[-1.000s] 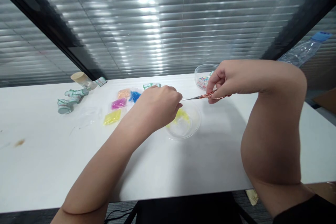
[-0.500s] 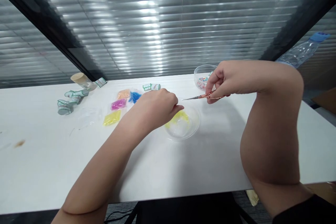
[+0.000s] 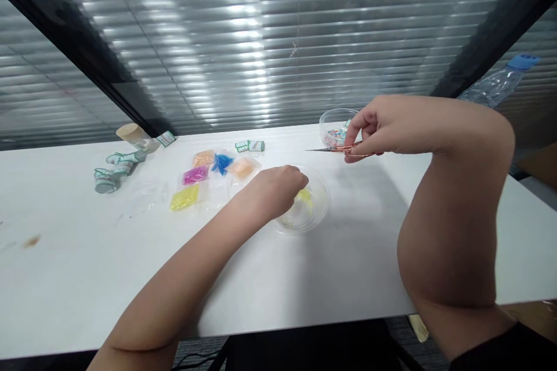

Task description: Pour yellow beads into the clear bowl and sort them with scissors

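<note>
My right hand (image 3: 365, 133) holds a pair of small copper-coloured scissors (image 3: 333, 149) by the handles, with the thin blades pointing left above the table. My left hand (image 3: 285, 185) is closed over the left rim of a clear plastic bowl (image 3: 319, 208). Its fingertips point down into the bowl, and whatever they pinch is hidden. Some yellow material (image 3: 307, 200) lies in the bowl. Left of that hand lie small clear bags of peach (image 3: 242, 168), magenta (image 3: 195, 175) and yellow (image 3: 185, 197) contents, along with a blue bundle (image 3: 221, 163).
Behind my right hand stands a clear tub (image 3: 333, 127) of colourful small pieces. Green-and-white wrapped rolls (image 3: 250, 145) lie at the back. On the left are more wrapped items (image 3: 107, 179) and a jar with a wooden lid (image 3: 130, 132). A plastic bottle (image 3: 496, 84) is at far right.
My left hand has lowered from above the bowl to its rim, uncovering a peach bag behind it. The scissors have risen slightly and moved away from that hand.
</note>
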Tool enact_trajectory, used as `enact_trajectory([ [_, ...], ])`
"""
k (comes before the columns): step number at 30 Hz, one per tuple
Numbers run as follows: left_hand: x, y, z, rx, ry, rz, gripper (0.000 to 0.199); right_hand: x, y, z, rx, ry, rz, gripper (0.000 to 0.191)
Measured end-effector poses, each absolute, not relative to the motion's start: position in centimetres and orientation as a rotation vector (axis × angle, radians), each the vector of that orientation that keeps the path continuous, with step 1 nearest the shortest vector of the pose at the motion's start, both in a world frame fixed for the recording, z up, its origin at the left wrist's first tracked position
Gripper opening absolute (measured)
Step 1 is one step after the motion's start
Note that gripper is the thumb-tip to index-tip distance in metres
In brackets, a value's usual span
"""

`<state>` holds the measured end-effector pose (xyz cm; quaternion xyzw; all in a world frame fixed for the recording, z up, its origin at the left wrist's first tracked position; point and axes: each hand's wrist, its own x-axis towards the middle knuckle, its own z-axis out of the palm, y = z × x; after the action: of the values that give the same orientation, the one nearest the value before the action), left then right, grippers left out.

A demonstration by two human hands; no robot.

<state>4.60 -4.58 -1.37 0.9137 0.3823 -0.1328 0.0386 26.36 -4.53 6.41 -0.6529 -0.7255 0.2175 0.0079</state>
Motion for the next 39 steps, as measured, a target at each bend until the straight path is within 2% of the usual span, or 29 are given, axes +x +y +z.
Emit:
enact_trajectory([
  [9, 5.1, -3.5, -3.8, 2.88, 1.101, -0.374, 0.027, 26.6, -4.8, 6.7, -2.054, -2.243, 0.657, 0.033],
  [12, 5.1, -3.5, -3.6, 2.837, 1.074, -0.394, 0.025, 26.5, -4.8, 6.9, -2.032, -2.267, 0.692, 0.034],
  [22, 5.1, -3.5, -2.9, 2.644, 1.119, -0.488, 0.035, 26.5, -4.9, 7.0, -2.022, -2.292, 0.664, 0.038],
  [29, 4.6, -3.4, -2.3, 2.571, 1.158, -0.508, 0.038, 26.4, -4.9, 7.1, -2.059, -2.278, 0.668, 0.035],
  [34, 4.2, -3.2, -1.9, 2.571, 1.165, -0.51, 0.026, 26.4, -5.0, 7.3, -2.054, -2.294, 0.67, 0.035],
  [39, 4.4, -3.6, -1.2, 2.537, 1.206, -0.528, 0.031, 26.3, -4.9, 7.4, -2.075, -2.297, 0.672, 0.036],
])
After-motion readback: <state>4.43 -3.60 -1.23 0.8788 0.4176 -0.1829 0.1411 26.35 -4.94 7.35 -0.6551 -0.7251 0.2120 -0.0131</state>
